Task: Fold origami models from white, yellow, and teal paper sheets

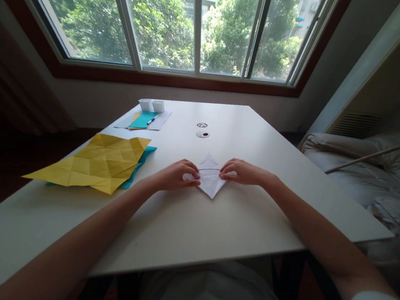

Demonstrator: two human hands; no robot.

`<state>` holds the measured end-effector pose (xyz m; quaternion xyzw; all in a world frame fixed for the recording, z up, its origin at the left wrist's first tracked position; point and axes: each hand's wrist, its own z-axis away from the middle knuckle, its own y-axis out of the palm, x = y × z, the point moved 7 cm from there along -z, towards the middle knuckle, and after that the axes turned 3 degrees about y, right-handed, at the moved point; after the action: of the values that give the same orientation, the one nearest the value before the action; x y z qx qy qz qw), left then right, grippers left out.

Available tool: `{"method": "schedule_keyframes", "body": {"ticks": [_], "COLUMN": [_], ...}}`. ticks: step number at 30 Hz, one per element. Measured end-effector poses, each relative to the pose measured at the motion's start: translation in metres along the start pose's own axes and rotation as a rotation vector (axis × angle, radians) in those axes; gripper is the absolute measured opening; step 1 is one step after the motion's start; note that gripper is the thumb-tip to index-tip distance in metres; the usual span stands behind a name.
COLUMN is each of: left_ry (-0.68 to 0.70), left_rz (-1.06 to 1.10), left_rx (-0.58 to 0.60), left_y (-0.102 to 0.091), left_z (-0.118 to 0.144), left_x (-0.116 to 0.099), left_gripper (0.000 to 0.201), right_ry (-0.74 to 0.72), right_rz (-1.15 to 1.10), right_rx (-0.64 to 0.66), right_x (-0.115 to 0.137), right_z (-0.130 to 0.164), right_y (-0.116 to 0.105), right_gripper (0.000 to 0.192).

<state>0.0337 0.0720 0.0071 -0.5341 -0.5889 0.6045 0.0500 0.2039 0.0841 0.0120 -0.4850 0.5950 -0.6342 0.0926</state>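
A small folded sheet of white paper (212,186) lies on the white table in front of me, one corner pointing toward me and a paler tip toward the window. A crease or folded edge runs across its middle. At its left side, my left hand (179,175) pinches the edge between thumb and fingers. Opposite it, my right hand (240,171) grips the right edge in the same way, fingers curled. Parts of both side corners are hidden behind my fingertips.
Left on the table (162,227), a large creased yellow sheet (101,160) lies over a teal sheet (135,174). Farther back are teal paper (143,120), a pen (152,119) and white containers (152,105). Two round discs (202,134) sit mid-table. A padded seat (346,162) stands to the right.
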Motion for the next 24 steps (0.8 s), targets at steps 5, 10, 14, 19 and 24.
{"method": "schedule_keyframes", "body": {"ticks": [5,10,14,19,24], "left_ry": [0.025,0.030,0.035,0.125,0.208], "left_rz": [-0.041,-0.100,-0.100,-0.221,-0.402], "left_rx": [-0.016,0.011,-0.002,0.028,0.053], "left_y": [-0.001,0.000,-0.002,-0.001,0.004], "left_z": [-0.001,-0.001,-0.001,0.001,0.000], "left_x": [0.004,0.003,0.001,-0.002,-0.015], "left_gripper": [0.020,0.028,0.026,0.026,0.023], "right_ry": [-0.010,0.010,0.040,0.063,0.063], "right_rz": [0.127,0.134,0.125,0.097,0.104], "right_rx": [0.100,0.099,0.081,0.094,0.098], "right_x": [-0.005,-0.005,-0.006,-0.003,0.001], "right_z": [0.000,0.002,0.002,0.002,0.004], "right_y": [0.007,0.005,0.004,0.002,0.000], "right_gripper": [0.028,0.039,0.038,0.034,0.032]}}
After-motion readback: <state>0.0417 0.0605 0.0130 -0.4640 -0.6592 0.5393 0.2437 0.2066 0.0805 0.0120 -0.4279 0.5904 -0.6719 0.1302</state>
